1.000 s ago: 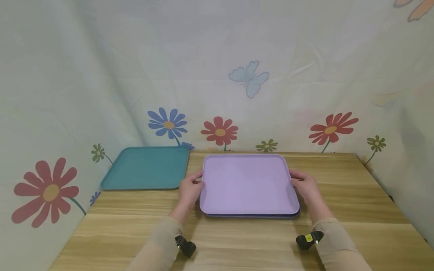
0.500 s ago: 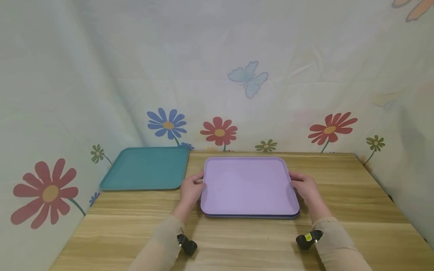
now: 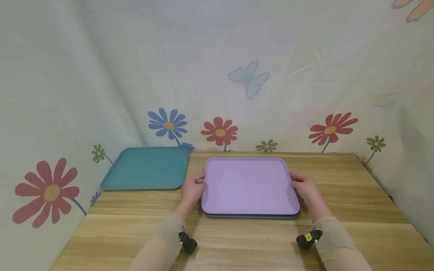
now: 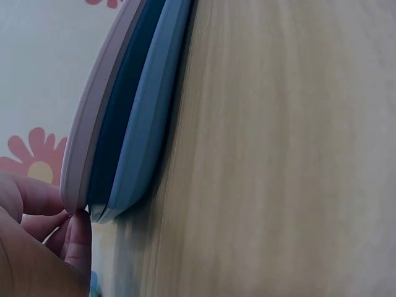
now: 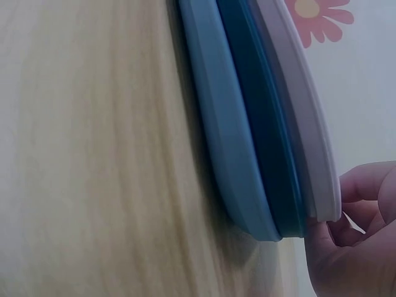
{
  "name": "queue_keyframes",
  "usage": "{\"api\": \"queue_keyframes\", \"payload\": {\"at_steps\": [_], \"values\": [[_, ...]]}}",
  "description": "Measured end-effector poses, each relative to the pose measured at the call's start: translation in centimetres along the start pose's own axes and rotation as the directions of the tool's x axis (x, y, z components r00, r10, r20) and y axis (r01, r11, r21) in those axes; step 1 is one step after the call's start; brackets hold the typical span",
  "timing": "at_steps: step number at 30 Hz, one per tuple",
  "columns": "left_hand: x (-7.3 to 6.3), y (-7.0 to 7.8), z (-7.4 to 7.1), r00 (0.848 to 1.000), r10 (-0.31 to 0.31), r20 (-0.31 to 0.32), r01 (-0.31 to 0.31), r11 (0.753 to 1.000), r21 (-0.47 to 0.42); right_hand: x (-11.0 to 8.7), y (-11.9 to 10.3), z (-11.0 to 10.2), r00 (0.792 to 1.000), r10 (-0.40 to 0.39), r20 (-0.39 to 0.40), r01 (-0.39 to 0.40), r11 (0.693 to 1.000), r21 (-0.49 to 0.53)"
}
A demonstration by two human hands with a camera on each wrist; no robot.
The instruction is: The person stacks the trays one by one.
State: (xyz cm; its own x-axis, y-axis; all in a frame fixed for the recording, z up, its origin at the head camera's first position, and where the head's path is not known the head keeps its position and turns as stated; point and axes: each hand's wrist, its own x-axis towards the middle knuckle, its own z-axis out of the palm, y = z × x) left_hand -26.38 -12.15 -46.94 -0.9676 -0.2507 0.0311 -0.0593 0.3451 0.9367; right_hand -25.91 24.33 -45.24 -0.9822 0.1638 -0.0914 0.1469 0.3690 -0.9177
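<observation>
One lilac, round-cornered tray [image 3: 247, 186] over two bluish trays [image 4: 145, 117], pinched in left fingers [image 4: 78, 238] and right fingers [image 5: 317, 241]

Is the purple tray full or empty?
Empty. In the head view, the purple tray shows just its bare, flat surface, with nothing lying on it.

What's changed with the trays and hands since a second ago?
The far edge of the lilac tray has come slightly lower in the head view; its left side and the left hand have shifted a little rightward. Nothing was released: that hand and the right hand still hold it. The teal tray stayed put.
</observation>
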Motion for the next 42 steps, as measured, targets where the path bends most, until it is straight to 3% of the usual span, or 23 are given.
{"api": "queue_keyframes", "payload": {"at_steps": [9, 24, 36, 42], "values": [[0.2, -0.1, -0.3, 0.999, 0.014, 0.039, -0.016, 0.999, 0.034, 0.1, 0.4, 0.1, 0.999, -0.032, 0.001, 0.032, 0.999, -0.031], [0.2, 0.1, -0.6, 0.993, 0.086, 0.08, -0.096, 0.986, 0.134, 0.2, 0.3, 0.0, 0.999, -0.026, 0.032, 0.029, 0.996, -0.086], [0.2, 0.3, -1.0, 0.987, 0.119, 0.108, -0.14, 0.967, 0.214, -0.1, 0.1, -0.3, 0.998, -0.055, 0.027, 0.06, 0.967, -0.249], [0.2, 0.2, -1.2, 0.98, 0.133, 0.149, -0.166, 0.958, 0.234, -0.3, 0.1, -0.3, 0.998, -0.038, 0.053, 0.05, 0.968, -0.246]]}}
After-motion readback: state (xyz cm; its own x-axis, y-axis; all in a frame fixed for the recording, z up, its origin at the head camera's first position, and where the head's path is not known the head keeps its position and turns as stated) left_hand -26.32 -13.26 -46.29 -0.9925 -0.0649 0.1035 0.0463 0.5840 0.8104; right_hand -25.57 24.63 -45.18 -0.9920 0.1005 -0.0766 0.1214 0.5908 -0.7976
